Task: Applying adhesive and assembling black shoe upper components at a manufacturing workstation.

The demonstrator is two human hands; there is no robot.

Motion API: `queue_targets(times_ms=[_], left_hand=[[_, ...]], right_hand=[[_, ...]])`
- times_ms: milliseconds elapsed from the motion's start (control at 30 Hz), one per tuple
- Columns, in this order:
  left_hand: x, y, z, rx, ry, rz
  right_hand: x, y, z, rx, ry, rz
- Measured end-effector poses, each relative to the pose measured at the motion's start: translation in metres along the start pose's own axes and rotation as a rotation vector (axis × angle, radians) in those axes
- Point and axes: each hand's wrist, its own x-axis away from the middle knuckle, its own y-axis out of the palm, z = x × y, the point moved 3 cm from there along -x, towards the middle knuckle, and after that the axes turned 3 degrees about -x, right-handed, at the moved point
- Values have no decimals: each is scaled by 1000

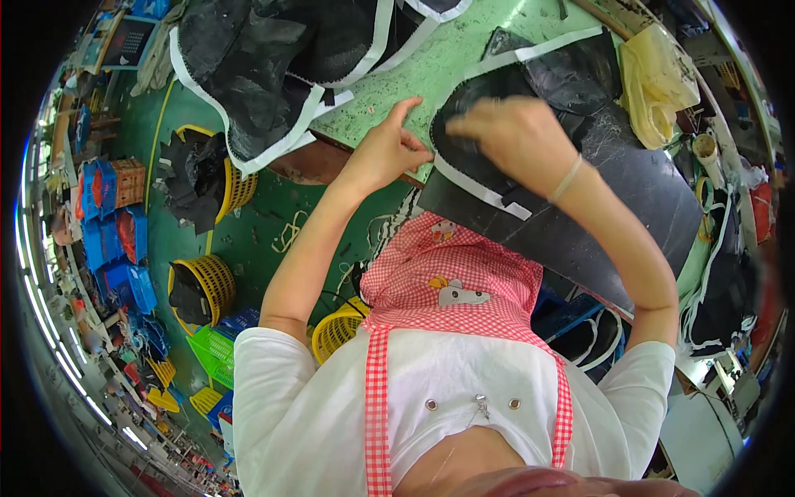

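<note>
A black sheet piece [505,87] with a white strip along its curved edge lies before me on the green worktop, partly over a smooth black board [604,190]. My left hand [387,149] is at the piece's left edge, fingers apart and nothing visible in them. Whether its fingertips touch the white strip [472,187] is hard to tell. Over the piece, my right hand [522,141] is bent down, its fingers smeared by motion. More black pieces with white-stripped edges [248,70] lie at the far left of the worktop, some hanging past its edge.
A crumpled yellow plastic bag [658,79] lies at the worktop's right. Left on the green floor stand yellow baskets [217,286] with black scraps, a bright green crate [214,356] and stacked blue crates [103,224]. Another yellow basket [339,329] is beside my left side.
</note>
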Motion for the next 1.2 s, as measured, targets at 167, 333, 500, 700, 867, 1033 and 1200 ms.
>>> queue_targets(times_ms=[167, 333, 500, 700, 867, 1033, 1200], left_hand=[[-16, -21, 38, -313, 269, 157], [-113, 33, 118, -583, 632, 388], [-200, 81, 149, -823, 252, 259], [-189, 81, 172, -519, 561, 56], [-154, 18, 264, -405, 1285, 403], [-170, -215, 357, -1114, 1281, 1023], [-307, -455, 255, -759, 487, 947]], right_hand=[[79, -71, 43, -365, 603, 292], [194, -131, 117, 91, 1018, 730], [229, -98, 155, 236, 1128, 728], [283, -75, 186, -481, 1413, 708], [309, -55, 155, -653, 1347, 657], [316, -57, 105, -635, 1169, 629], [390, -69, 84, -440, 1305, 781]])
